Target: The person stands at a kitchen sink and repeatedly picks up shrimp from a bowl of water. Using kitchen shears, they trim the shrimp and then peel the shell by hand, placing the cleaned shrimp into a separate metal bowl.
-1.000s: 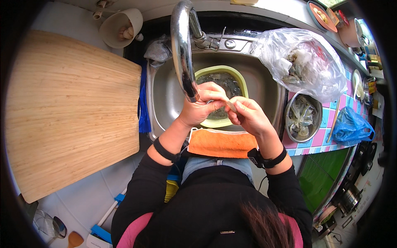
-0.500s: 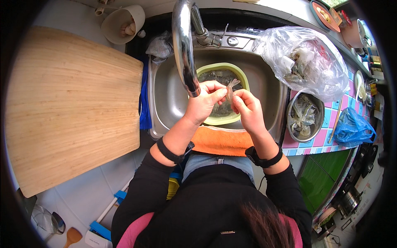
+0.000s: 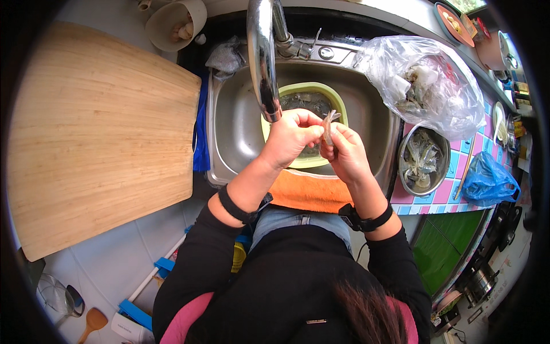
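A raw shrimp point(image 3: 328, 127) is pinched between my two hands, its tail fan pointing up and away from me. My left hand point(image 3: 294, 136) grips it from the left with thumb and forefinger. From the right, my right hand point(image 3: 346, 150) closes its fingers round the lower part, hiding much of the body. Below them in the steel sink point(image 3: 229, 123) stands a yellow-green basin point(image 3: 342, 106) with more shrimps in water. To the right of the sink, a metal bowl point(image 3: 406, 184) contains several shrimps.
A chrome faucet point(image 3: 262, 63) arches close over my left hand. A large wooden board point(image 3: 103, 143) fills the left side. Right of the sink lie a clear plastic bag point(image 3: 424, 86) and a blue bag point(image 3: 490, 180). An orange towel point(image 3: 309, 191) hangs over the sink's front edge.
The shrimp has turned more upright between my fingers, and my hands have shifted slightly to the right. Both hands keep hold of it.
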{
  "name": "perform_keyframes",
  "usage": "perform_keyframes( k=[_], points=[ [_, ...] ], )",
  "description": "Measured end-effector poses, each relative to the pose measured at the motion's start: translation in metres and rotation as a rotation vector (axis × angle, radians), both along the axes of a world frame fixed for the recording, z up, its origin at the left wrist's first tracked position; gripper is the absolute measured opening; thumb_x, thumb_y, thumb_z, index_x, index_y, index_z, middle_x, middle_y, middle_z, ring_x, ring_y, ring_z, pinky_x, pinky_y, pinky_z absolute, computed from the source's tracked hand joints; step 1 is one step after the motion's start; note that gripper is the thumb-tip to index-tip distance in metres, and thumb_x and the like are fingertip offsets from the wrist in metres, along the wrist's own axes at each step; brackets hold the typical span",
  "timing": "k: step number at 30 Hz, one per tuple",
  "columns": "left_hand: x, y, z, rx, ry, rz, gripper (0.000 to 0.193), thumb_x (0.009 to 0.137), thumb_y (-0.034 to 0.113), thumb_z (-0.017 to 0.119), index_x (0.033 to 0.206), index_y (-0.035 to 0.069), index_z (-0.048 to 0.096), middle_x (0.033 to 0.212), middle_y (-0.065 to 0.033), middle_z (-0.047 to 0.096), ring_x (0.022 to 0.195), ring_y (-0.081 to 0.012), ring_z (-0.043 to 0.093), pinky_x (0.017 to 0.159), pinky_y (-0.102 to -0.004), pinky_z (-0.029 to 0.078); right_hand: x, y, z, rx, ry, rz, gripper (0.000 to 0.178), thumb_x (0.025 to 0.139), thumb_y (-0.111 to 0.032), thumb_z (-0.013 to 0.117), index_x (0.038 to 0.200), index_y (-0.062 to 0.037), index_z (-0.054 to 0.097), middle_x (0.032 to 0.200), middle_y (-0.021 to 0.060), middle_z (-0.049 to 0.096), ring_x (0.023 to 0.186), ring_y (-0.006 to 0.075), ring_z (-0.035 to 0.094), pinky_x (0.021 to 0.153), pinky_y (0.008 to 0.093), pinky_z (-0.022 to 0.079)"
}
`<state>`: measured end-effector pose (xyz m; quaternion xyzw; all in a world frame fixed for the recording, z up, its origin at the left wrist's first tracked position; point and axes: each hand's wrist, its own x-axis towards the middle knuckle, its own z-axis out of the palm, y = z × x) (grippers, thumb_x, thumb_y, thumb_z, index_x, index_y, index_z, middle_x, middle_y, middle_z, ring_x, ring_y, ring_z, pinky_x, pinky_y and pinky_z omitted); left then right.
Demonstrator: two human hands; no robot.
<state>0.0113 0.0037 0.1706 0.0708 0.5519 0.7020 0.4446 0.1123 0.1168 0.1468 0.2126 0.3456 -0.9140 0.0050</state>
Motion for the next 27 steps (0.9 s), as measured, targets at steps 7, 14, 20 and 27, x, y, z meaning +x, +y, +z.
perform_keyframes(
  k=[7,14,20,27],
  points=[
    [0.002,0.001,-0.002,-0.069,0.053,-0.017,0.006,0.074,0.002,0.059,0.077,-0.003,0.06,0.069,-0.0048,0.059,0.057,-0.0081,0.052,0.052,-0.0206,0.043,0.006,-0.002,0.009,0.81,-0.012,0.074,0.014,0.086,-0.015,0.054,0.087,-0.0012,0.05,0.069,0.0047,0.05,0.062,0.0144,0.049,0.057,0.0268,0.04],
    [0.009,0.004,-0.002,-0.185,0.184,-0.027,0.006,0.073,0.001,0.057,0.077,-0.003,0.059,0.068,-0.004,0.058,0.056,-0.0072,0.051,0.052,-0.0205,0.043,0.007,0.0,0.015,1.593,0.052,0.057,0.014,0.08,-0.01,0.056,0.084,-0.0004,0.047,0.075,0.0179,0.054,0.071,0.0367,0.053,0.061,0.0388,0.043],
    [0.011,0.004,-0.002,-0.112,0.126,-0.03,0.006,0.074,0.001,0.057,0.077,-0.003,0.06,0.069,-0.004,0.059,0.057,-0.0074,0.052,0.052,-0.0203,0.043,0.009,0.005,0.009,0.705,-0.035,0.114,0.017,0.087,-0.012,0.045,0.075,-0.0004,0.046,0.063,0.0078,0.049,0.056,0.0161,0.048,0.052,0.0288,0.039],
    [0.011,0.004,-0.004,-0.063,0.125,-0.032,0.006,0.073,0.0,0.057,0.078,-0.003,0.059,0.071,-0.0043,0.059,0.059,-0.0079,0.052,0.054,-0.0205,0.043,0.011,0.008,0.009,0.545,0.008,0.164,0.017,0.087,-0.012,0.043,0.075,-0.0008,0.048,0.062,0.0049,0.047,0.056,0.0106,0.042,0.05,0.0267,0.037]
  ],
)
